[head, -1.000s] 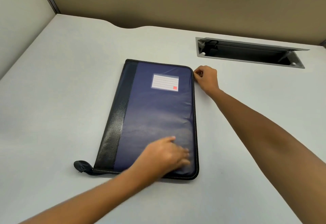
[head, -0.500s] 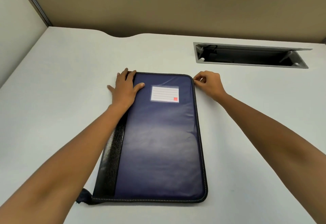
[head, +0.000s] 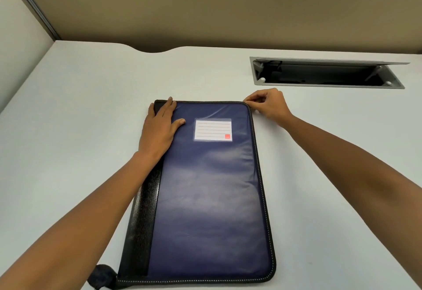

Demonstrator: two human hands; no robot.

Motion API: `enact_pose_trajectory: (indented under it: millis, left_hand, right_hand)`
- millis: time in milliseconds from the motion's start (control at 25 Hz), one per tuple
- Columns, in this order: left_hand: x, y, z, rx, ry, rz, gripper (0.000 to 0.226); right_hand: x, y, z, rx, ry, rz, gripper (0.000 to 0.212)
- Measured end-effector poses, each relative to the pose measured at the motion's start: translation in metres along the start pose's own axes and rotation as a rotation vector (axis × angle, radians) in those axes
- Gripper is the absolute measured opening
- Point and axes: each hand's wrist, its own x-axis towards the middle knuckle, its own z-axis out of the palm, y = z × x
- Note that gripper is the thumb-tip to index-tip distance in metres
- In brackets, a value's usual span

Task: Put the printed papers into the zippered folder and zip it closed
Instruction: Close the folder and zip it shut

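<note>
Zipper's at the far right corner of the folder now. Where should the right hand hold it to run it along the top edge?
Pinch the pull at the far right corner, where the right hand is, coming from the right. The zipper track follows the rim, so draw left toward the left hand, which lies flat on the folder.

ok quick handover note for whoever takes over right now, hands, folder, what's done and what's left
Left hand: flat on the zippered folder at its far left corner, pressing it down.
Right hand: fingers pinched at the far right corner, seemingly on the zipper pull, which is hidden.
Folder lies shut on the desk; no papers visible outside.
Done: the folder is closed, papers presumably inside.
Left: whether the far edge is zipped cannot be told; check it, then let go.
</note>
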Motion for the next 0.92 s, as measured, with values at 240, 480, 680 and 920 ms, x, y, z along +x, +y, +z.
enact_pose_trajectory:
  millis: [240,480,680,920]
  left_hand:
    - [-0.002,0.003,0.000,0.010,-0.001,-0.015,0.057]
    - [-0.001,0.003,-0.001,0.022,0.004,-0.014,0.057]
    - [-0.002,0.003,-0.001,-0.013,0.038,-0.001,0.060]
    - [-0.003,0.003,-0.001,-0.087,0.132,-0.024,0.078]
  right_hand:
    - [0.037,-0.011,-0.005,-0.114,-0.257,-0.123,0.014]
    - [0.049,-0.010,0.009,0.027,-0.334,-0.147,0.016]
    - [0.068,-0.037,0.040,0.002,-0.409,-0.237,0.011]
    - [0.086,-0.074,0.089,0.002,-0.485,-0.340,0.015]
